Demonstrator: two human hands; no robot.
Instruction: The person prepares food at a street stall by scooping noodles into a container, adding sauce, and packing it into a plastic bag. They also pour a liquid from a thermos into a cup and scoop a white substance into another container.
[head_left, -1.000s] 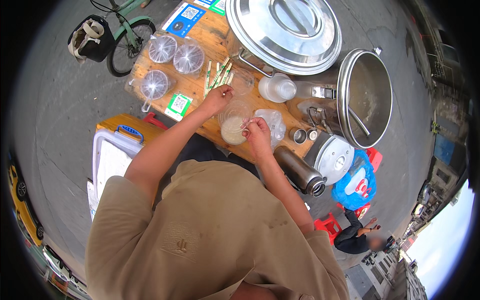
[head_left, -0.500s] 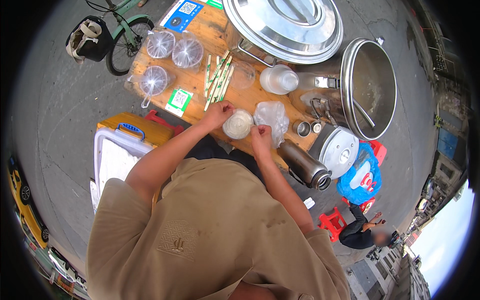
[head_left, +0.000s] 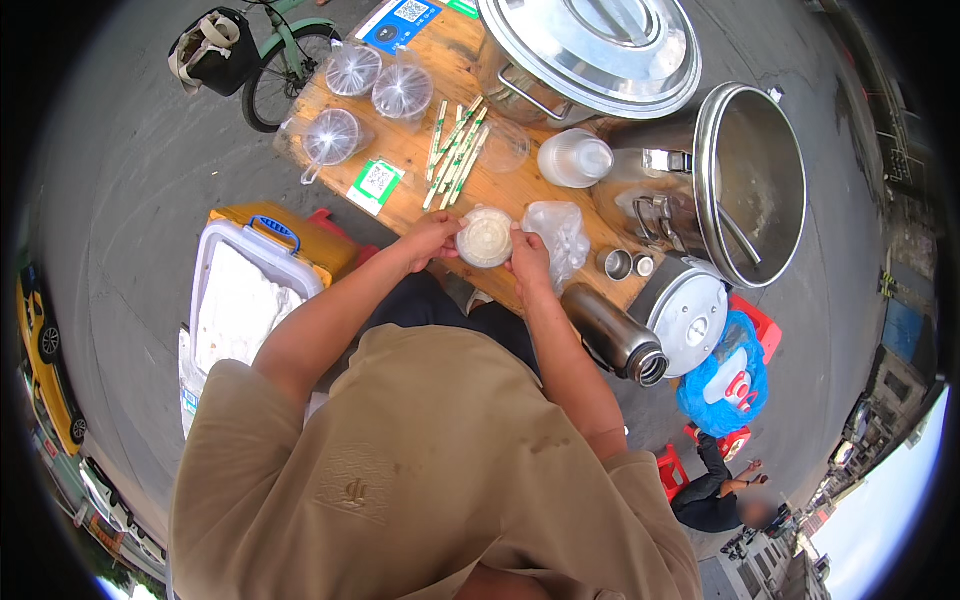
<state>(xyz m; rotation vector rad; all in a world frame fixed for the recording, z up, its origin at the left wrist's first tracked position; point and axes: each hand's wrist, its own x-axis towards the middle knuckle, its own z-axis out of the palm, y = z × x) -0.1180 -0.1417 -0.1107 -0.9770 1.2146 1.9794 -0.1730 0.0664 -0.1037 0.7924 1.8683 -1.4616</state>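
Observation:
At the table's near edge is a clear plastic cup (head_left: 486, 240) with a pale, whitish filling, seen from above; a clear lid seems to cover it. My left hand (head_left: 434, 241) grips its left side, fingers closed at the rim. On the opposite side, my right hand (head_left: 530, 260) closes thumb and fingers against the rim. A crumpled translucent plastic bag (head_left: 560, 240) lies just right of the cup. Beyond my left hand lie several paper-wrapped straws or chopsticks (head_left: 457, 160) with green print, and next to them a clear round lid (head_left: 505, 147).
Several bagged cups (head_left: 403, 92) stand far left on the wooden table (head_left: 411, 150). Stacked plastic cups (head_left: 576, 158), a lidded steel pot (head_left: 600, 55) and an open steel pot (head_left: 750, 190) stand far right. A steel flask (head_left: 615, 335) lies near right; a plastic tub (head_left: 250, 290) sits left.
The whole scene has shifted slightly rightward in the view. My fingers, earlier pinching near the cup's rim, now hold lower around both its sides.

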